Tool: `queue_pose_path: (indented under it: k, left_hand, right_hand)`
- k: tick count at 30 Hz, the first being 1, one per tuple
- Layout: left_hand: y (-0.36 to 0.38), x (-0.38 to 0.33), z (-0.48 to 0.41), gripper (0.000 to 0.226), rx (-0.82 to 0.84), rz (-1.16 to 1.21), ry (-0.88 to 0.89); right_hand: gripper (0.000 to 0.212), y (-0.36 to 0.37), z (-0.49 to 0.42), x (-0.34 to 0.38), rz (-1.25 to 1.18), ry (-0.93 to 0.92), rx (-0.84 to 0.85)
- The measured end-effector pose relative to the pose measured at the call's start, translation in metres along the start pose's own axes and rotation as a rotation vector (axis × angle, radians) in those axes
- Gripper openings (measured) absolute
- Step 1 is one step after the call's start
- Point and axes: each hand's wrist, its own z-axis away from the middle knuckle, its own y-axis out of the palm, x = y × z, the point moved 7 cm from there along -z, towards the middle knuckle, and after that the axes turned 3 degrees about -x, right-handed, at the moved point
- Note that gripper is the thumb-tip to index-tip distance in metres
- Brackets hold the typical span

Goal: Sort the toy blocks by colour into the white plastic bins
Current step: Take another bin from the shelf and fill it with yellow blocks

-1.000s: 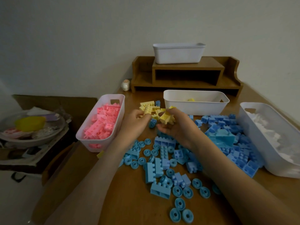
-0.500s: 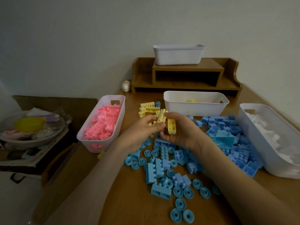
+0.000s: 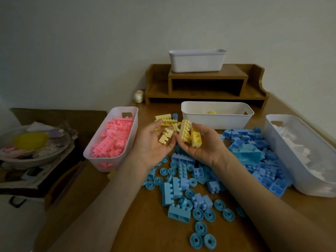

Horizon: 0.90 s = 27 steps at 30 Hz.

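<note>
My left hand [image 3: 153, 145] lies palm up above the table and cups two small yellow blocks [image 3: 166, 136] in its curled fingers. Beside it, almost touching, my right hand [image 3: 206, 147] also faces up and grips a few long yellow bricks [image 3: 190, 135] under the thumb. More yellow blocks [image 3: 163, 117] lie on the table just behind the hands. A white bin [image 3: 216, 120] with a yellow piece inside stands behind them. The pink-block bin [image 3: 94, 160] is at the left, the white-block bin [image 3: 283, 151] at the right. Blue blocks [image 3: 254, 153] and blue wheels [image 3: 201, 228] cover the table.
A wooden desk shelf [image 3: 205, 77] at the back carries another white bin [image 3: 197, 62]. A small figurine [image 3: 138, 96] stands beside it. Left of the table, a box holds a dish with a yellow bowl [image 3: 30, 140]. The table's left edge runs close to the pink bin.
Both hands lifted off the yellow pile and turned palms up, now holding yellow blocks, and drew slightly toward me.
</note>
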Motion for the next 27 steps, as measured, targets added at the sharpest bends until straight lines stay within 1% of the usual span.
queue_pose_path:
  k: [3, 5, 9, 11, 12, 13, 14, 15, 16, 17, 18, 19, 21, 22, 23, 24, 25, 27]
  left_hand:
    - [-0.003, -0.002, -0.002, 0.050, -0.014, 0.044, -0.005]
    - [-0.004, -0.003, -0.002, 0.050, -0.020, 0.053, 0.002]
    - [-0.002, -0.002, -0.001, 0.038, -0.031, -0.005, 0.036]
    - [0.003, 0.000, -0.001, 0.029, -0.060, -0.056, 0.071]
    - [0.008, 0.001, -0.003, 0.022, -0.087, -0.105, 0.097]
    - [0.013, 0.000, -0.007, 0.014, -0.120, -0.206, 0.139]
    - [0.021, -0.004, -0.011, 0.015, -0.152, -0.327, 0.196]
    - [0.030, -0.008, -0.015, 0.023, -0.179, -0.461, 0.261]
    - [0.041, -0.012, -0.020, 0.027, -0.183, -0.579, 0.312]
    - [0.054, -0.016, -0.025, 0.023, -0.179, -0.696, 0.355]
    - [0.066, -0.020, -0.033, 0.019, -0.181, -0.804, 0.389]
    - [0.076, -0.024, -0.039, 0.018, -0.193, -0.925, 0.424]
    - [0.097, -0.031, -0.053, 0.021, -0.195, -1.174, 0.522]
    - [0.107, -0.033, -0.060, 0.022, -0.174, -1.282, 0.582]
    - [0.118, -0.033, -0.067, 0.023, -0.142, -1.376, 0.636]
    - [0.127, -0.030, -0.077, 0.024, -0.099, -1.466, 0.669]
    - [0.133, -0.026, -0.086, 0.024, -0.051, -1.546, 0.685]
    - [0.139, -0.014, -0.107, 0.027, 0.047, -1.697, 0.650]
  right_hand:
    - [0.032, -0.002, -0.001, 0.001, -0.047, -0.010, -0.025]
    - [0.031, -0.002, 0.000, 0.000, -0.051, -0.011, -0.031]
    - [0.034, 0.000, 0.001, 0.003, -0.015, -0.052, -0.068]
    - [0.028, 0.003, 0.001, 0.009, 0.057, -0.104, -0.126]
    - [0.021, 0.005, 0.002, 0.012, 0.119, -0.129, -0.155]
    - [0.013, 0.009, 0.001, 0.017, 0.197, -0.155, -0.183]
    - [0.010, 0.015, 0.000, 0.024, 0.276, -0.182, -0.202]
    - [0.009, 0.020, -0.001, 0.033, 0.342, -0.219, -0.217]
    - [0.010, 0.025, -0.003, 0.043, 0.391, -0.262, -0.228]
    - [0.010, 0.028, -0.005, 0.058, 0.465, -0.326, -0.247]
    - [0.010, 0.031, -0.007, 0.077, 0.589, -0.418, -0.278]
    - [0.013, 0.034, -0.007, 0.098, 0.782, -0.530, -0.328]
    - [0.023, 0.041, -0.006, 0.137, 1.244, -0.747, -0.428]
    - [0.028, 0.042, -0.005, 0.151, 1.478, -0.824, -0.488]
    - [0.033, 0.038, -0.009, 0.164, 1.707, -0.851, -0.550]
    - [0.036, 0.033, -0.014, 0.173, 1.899, -0.817, -0.597]
    - [0.037, 0.024, -0.021, 0.178, 2.044, -0.725, -0.617]
    - [0.037, 0.007, -0.030, 0.177, 2.233, -0.494, -0.583]
